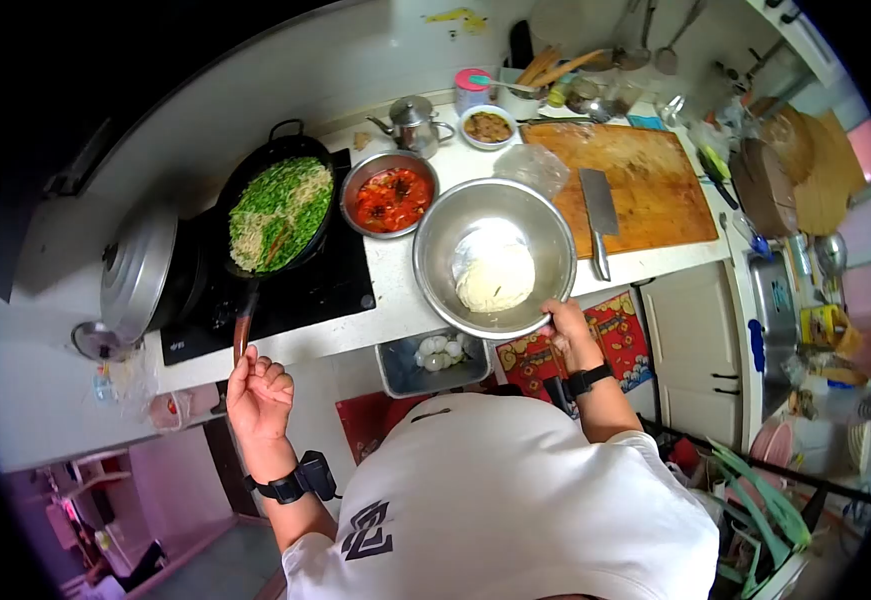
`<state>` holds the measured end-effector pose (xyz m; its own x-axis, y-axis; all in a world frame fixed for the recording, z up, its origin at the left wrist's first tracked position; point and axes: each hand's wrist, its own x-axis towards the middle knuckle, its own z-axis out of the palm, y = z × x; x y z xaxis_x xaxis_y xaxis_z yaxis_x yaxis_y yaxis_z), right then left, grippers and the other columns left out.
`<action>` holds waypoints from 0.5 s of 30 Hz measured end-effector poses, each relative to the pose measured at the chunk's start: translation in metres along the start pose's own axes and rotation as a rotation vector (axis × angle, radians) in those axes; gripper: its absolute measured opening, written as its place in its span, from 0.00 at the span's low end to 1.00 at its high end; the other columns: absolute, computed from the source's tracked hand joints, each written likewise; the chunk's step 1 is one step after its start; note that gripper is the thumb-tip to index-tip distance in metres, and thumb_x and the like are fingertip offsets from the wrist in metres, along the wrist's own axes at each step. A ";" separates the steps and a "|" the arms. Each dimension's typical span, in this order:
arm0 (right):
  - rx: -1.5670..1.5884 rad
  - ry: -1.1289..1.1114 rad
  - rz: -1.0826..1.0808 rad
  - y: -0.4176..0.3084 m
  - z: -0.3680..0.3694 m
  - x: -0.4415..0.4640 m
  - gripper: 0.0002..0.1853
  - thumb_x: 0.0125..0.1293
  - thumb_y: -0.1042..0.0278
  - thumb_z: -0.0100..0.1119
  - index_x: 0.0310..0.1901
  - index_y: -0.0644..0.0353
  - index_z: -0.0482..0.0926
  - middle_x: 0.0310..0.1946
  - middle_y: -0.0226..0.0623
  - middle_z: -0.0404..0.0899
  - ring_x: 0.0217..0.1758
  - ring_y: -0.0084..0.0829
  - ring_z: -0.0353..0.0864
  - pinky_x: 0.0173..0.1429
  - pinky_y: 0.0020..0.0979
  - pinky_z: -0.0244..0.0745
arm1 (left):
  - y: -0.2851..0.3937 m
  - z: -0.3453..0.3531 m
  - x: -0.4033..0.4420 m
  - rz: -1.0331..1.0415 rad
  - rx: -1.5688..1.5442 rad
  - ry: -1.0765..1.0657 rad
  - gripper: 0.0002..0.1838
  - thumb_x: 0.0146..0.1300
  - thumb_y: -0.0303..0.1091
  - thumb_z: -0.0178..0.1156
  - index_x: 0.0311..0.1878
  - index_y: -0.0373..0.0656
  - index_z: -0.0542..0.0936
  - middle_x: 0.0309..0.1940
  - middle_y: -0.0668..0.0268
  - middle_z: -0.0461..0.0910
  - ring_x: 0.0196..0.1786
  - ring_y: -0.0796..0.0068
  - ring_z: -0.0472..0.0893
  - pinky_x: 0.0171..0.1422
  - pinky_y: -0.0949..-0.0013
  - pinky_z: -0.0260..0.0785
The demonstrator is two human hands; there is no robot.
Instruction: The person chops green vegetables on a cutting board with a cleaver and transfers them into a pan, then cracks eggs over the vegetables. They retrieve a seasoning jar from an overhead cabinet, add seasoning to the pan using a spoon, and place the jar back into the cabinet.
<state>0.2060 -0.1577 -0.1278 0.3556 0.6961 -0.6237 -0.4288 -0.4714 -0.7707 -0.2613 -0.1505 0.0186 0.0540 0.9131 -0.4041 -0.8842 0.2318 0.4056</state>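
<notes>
The right hand [563,325] gripped a metal bowl [443,240]; the left hand [260,392] was at the handle [242,337] of a pan [267,148].
The left hand's fingers curled, their hold unclear. The white kitchen desk [392,287] crossed the frame, a sink [775,285] at far right. The pan lay upper left, beyond the left hand; the metal bowl was mid-frame, just above the right hand.

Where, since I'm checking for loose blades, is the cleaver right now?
In the head view, right of centre, the cleaver rests on the left part of the wooden cutting board, beside the large steel bowl.
</notes>
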 end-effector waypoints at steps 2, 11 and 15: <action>0.048 -0.017 0.022 -0.011 -0.013 -0.014 0.08 0.57 0.75 0.56 0.38 0.69 0.76 0.23 0.35 0.76 0.20 0.27 0.77 0.14 0.25 0.73 | -0.002 0.001 0.004 -0.003 -0.005 -0.035 0.11 0.67 0.32 0.54 0.47 0.37 0.80 0.27 0.66 0.74 0.27 0.77 0.66 0.31 0.75 0.59; 0.525 0.243 -0.066 -0.057 -0.098 -0.013 0.03 0.58 0.73 0.59 0.32 0.59 0.75 0.28 0.35 0.76 0.21 0.28 0.74 0.21 0.24 0.74 | -0.012 -0.034 0.003 -0.052 -0.071 -0.014 0.11 0.67 0.32 0.54 0.47 0.37 0.78 0.28 0.66 0.73 0.28 0.77 0.65 0.30 0.75 0.57; 0.432 0.327 -0.129 -0.097 -0.137 0.041 0.06 0.59 0.71 0.59 0.30 0.62 0.74 0.24 0.35 0.75 0.19 0.30 0.74 0.20 0.25 0.75 | -0.028 -0.029 0.001 -0.063 -0.093 -0.001 0.11 0.67 0.32 0.55 0.46 0.37 0.78 0.28 0.66 0.73 0.28 0.77 0.65 0.31 0.76 0.57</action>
<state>0.3764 -0.1578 -0.0963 0.6376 0.4968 -0.5888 -0.6415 -0.0810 -0.7629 -0.2500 -0.1658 -0.0166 0.1109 0.8979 -0.4259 -0.9181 0.2566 0.3020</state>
